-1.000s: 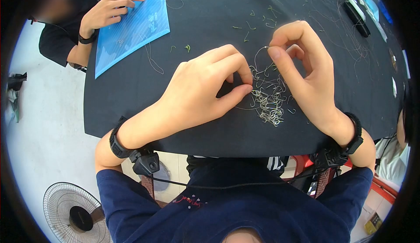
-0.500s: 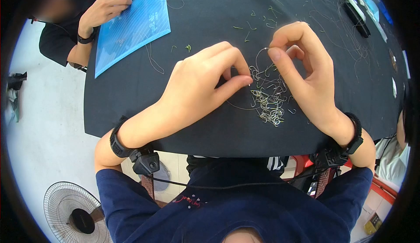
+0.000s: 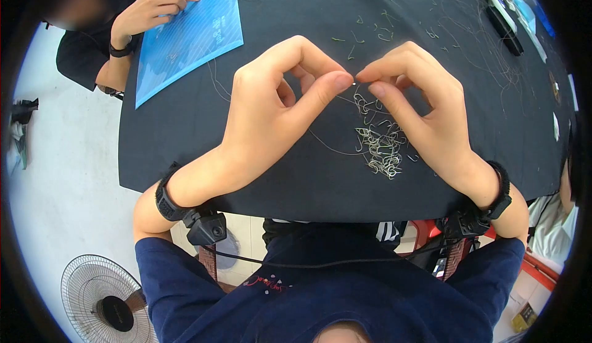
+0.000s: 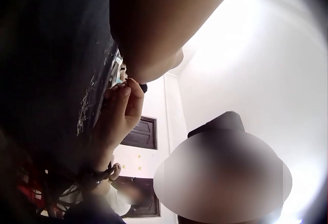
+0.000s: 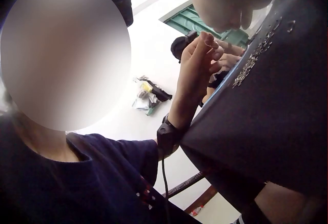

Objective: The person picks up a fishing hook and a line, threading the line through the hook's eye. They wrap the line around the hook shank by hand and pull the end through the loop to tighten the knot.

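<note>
Beside a pile of silver fish hooks on the black-covered table, both hands meet fingertip to fingertip above its far end. My left hand pinches a thin fishing line between thumb and index finger, a tiny pale bit showing at the tips. The line loops from below that hand toward the hooks. My right hand has its thumb and bent index finger close on the line, right at the left fingertips. In the left wrist view the right hand shows with thumb and index finger together; the right wrist view shows the left hand raised beside the hooks.
Loose hooks and green scraps lie beyond the pile. Tangled line and a black case are at far right. Another person's hand rests on a blue plastic folder at far left.
My left hand has risen away from the pile toward the right hand, still pinching. The right hand has shifted slightly left and down, bringing the fingertips together. The other person's fingers moved over the folder.
</note>
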Tool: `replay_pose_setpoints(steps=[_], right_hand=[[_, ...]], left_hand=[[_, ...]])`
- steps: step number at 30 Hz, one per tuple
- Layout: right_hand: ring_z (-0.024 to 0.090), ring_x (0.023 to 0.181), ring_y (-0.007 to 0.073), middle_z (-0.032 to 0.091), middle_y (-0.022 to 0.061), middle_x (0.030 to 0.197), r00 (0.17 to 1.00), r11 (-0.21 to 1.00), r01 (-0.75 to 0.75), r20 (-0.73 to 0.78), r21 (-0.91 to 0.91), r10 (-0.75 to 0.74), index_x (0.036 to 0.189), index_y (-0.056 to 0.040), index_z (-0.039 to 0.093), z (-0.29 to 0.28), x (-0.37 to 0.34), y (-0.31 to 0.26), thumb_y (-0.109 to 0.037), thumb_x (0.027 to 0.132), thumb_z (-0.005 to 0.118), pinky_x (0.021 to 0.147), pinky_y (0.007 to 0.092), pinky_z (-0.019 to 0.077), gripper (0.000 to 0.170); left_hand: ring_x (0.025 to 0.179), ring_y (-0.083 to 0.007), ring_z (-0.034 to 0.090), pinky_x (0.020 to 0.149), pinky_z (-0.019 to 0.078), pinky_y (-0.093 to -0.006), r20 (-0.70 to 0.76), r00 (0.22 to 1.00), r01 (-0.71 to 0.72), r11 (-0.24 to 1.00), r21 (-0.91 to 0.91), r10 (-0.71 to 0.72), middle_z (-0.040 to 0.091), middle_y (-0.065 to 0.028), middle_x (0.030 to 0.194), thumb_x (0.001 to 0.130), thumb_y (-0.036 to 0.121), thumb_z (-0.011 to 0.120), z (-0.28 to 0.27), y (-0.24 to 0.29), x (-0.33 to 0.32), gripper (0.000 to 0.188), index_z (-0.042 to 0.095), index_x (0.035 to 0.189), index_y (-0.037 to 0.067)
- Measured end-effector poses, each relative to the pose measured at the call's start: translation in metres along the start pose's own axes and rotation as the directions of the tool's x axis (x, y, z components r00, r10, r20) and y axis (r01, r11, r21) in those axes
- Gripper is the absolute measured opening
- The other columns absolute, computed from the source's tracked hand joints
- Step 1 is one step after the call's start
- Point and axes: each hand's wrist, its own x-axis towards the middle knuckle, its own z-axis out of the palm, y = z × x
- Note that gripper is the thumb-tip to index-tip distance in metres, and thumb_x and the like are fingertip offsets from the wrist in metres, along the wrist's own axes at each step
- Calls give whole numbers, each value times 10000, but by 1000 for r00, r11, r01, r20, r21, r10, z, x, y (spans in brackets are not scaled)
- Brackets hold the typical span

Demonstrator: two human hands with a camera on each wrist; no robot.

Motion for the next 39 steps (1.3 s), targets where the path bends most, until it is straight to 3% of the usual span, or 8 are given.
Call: replay_pose_setpoints(steps=[7,13,19,31,34,35,37,39], right_hand=[[570,718,114,613,45,837,999,999,50,-2,19,-50,882,-15,637,-1,0,-1,9,777,663,594,225,436,110],[551,672,115,591,47,800,998,997,69,-3,23,-69,829,-10,604,1,0,-2,19,766,668,576,225,435,94],[547,671,113,587,48,798,997,997,78,-5,9,-78,838,-11,599,1,-1,-2,36,767,652,570,225,433,100],[548,673,113,589,47,801,996,996,90,-3,1,-90,849,-16,602,1,-2,0,46,766,646,566,223,427,113],[549,684,108,592,43,805,995,995,99,-30,-27,-100,857,-21,608,0,-1,0,42,771,646,576,218,424,113],[549,688,106,593,41,805,995,995,96,-36,-27,-97,859,-22,610,0,0,-1,40,774,646,578,217,422,111],[550,695,101,594,38,807,995,996,90,-51,-28,-92,862,-24,613,-1,0,-2,37,781,645,583,214,420,107],[551,697,98,595,36,809,994,995,92,-54,-28,-93,863,-24,613,-1,0,-2,33,788,642,581,213,418,99]], left_hand=[[700,-36,550,553,400,-171,153,976,195,944,-267,-158,624,-16,794,901,213,625,6,-4,0,196,611,895,18],[617,-20,506,506,370,-153,193,969,213,925,-315,-157,624,-14,778,916,224,602,6,-1,-1,202,604,886,24],[599,-32,524,484,389,-156,209,958,276,827,-490,-196,630,-49,790,945,191,546,9,4,-1,192,567,987,4],[612,-30,528,489,401,-147,214,964,241,856,-458,-157,631,-56,805,956,167,521,10,3,-2,171,546,1003,4],[647,-51,540,493,400,-158,143,984,145,946,-289,-107,630,-36,808,911,116,577,9,1,0,111,592,969,23],[669,-63,545,492,404,-166,114,993,-3,991,-131,18,628,-32,818,882,97,601,7,-4,1,99,608,954,30],[714,-88,556,490,412,-183,121,955,-292,936,196,272,624,-25,838,824,59,649,4,-14,5,101,640,923,44],[748,-114,558,491,425,-202,101,949,-315,912,262,298,618,-21,867,772,38,678,3,-12,6,138,658,907,61]])
